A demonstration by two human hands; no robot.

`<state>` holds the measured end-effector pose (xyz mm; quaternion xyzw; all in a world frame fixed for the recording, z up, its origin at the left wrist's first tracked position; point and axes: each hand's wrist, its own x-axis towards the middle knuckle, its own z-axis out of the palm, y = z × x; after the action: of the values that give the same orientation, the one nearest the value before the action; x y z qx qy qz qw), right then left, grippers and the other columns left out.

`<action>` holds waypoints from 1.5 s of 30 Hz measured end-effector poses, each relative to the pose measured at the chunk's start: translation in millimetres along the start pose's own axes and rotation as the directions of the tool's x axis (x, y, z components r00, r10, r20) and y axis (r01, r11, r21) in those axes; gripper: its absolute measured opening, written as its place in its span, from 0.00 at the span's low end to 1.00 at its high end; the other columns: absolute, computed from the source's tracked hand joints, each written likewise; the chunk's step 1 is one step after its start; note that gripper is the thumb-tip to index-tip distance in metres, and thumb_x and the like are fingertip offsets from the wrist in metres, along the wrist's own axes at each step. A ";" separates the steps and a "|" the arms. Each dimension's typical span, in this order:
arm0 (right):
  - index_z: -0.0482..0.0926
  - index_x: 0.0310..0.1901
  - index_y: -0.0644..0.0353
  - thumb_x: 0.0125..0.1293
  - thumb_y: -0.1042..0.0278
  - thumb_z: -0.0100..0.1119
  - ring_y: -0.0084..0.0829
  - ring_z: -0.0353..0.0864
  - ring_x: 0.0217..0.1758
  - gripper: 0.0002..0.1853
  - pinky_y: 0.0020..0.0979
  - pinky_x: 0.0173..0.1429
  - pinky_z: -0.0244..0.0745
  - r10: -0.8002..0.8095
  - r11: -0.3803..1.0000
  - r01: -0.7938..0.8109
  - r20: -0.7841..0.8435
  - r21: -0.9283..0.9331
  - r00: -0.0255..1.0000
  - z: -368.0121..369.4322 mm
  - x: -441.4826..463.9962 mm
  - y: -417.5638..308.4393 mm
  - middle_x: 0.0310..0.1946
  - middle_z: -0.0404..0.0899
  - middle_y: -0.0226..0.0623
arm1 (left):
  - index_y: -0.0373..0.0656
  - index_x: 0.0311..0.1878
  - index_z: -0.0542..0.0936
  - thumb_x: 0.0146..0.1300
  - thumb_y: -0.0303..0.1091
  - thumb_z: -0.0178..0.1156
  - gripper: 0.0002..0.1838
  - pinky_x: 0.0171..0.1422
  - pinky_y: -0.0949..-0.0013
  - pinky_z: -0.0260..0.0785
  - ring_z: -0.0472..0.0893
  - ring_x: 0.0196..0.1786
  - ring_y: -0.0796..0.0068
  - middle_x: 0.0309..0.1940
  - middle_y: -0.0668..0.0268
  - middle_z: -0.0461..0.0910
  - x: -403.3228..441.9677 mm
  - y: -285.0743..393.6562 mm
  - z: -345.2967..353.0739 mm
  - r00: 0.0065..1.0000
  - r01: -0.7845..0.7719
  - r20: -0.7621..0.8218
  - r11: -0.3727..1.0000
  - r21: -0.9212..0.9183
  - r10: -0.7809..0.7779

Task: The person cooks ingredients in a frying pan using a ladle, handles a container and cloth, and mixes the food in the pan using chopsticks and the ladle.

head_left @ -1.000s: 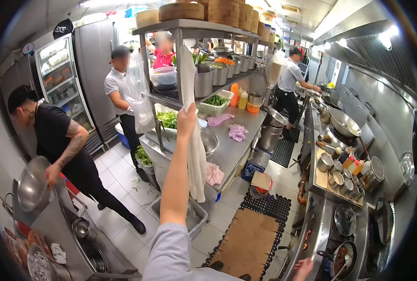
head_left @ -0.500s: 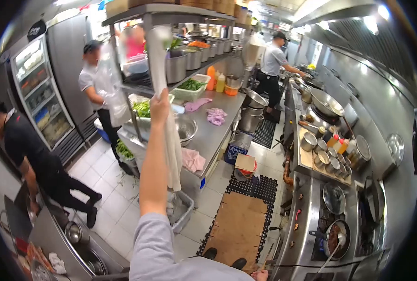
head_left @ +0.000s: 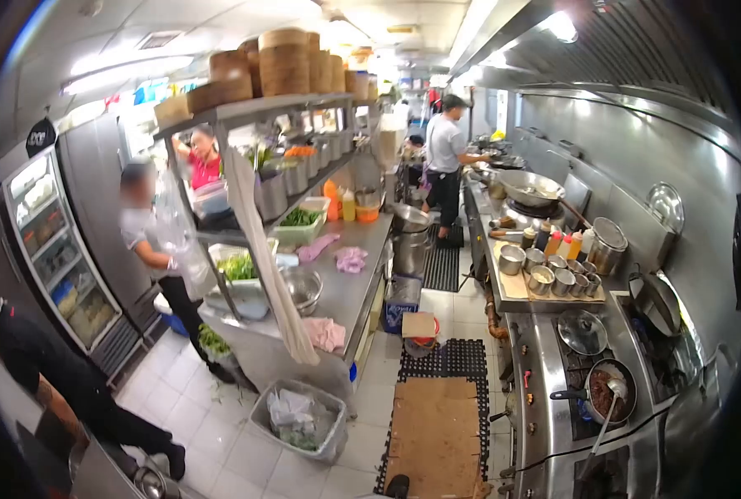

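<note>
Neither of my hands shows in the view now. A long white cloth hangs from the shelf post, its lower end below the counter edge. At the lower right, a frying pan with brown food sits on the stove. A ladle rests in that pan, its handle pointing toward me. The tip of a dark shoe is at the bottom edge, on a cardboard sheet.
A steel counter holds pink cloths, a bowl and greens. A grey bin stands below its end. Sauce bottles and small pots line the stove side. Several people work around, one at the far woks.
My left hand gripped the hanging cloth before; it has let go and left view. My right hand, low at the bottom edge, is gone too. The view has tilted up.
</note>
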<state>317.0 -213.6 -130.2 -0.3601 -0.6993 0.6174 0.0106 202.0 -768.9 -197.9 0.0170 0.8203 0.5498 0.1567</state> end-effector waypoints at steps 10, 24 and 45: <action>0.75 0.35 0.62 0.67 0.67 0.48 0.35 0.77 0.19 0.08 0.38 0.18 0.71 0.038 0.997 -0.030 0.111 -0.072 0.993 -8.7 -56.9 97.6 0.20 0.77 0.43 | 0.44 0.63 0.73 0.62 0.44 0.56 0.26 0.72 0.55 0.55 0.67 0.67 0.55 0.61 0.48 0.71 -77.7 -95.4 64.3 0.799 -0.430 0.027 0.538 0.725 0.601; 0.71 0.41 0.66 0.64 0.77 0.50 0.37 0.83 0.24 0.06 0.36 0.27 0.79 0.241 0.920 -0.195 -0.097 0.341 0.966 56.0 -154.3 88.3 0.28 0.82 0.48 | 0.37 0.47 0.80 0.70 0.43 0.51 0.18 0.45 0.65 0.73 0.82 0.40 0.69 0.35 0.59 0.84 -110.1 83.9 29.3 0.952 -0.074 0.307 0.962 0.264 -0.011; 0.63 0.41 0.69 0.67 0.74 0.45 0.39 0.78 0.19 0.06 0.37 0.16 0.71 0.291 0.849 -0.322 0.139 0.419 0.947 254.2 -92.5 55.9 0.19 0.77 0.49 | 0.48 0.44 0.83 0.60 0.48 0.51 0.19 0.30 0.65 0.74 0.82 0.27 0.75 0.32 0.65 0.84 -120.5 -93.6 -149.0 0.707 0.688 0.041 0.700 0.192 -0.706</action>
<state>296.2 -480.2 -199.4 -0.4336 -0.4765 0.7641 -0.0322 288.9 -963.5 -202.5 -0.2516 0.7973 0.3786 0.3970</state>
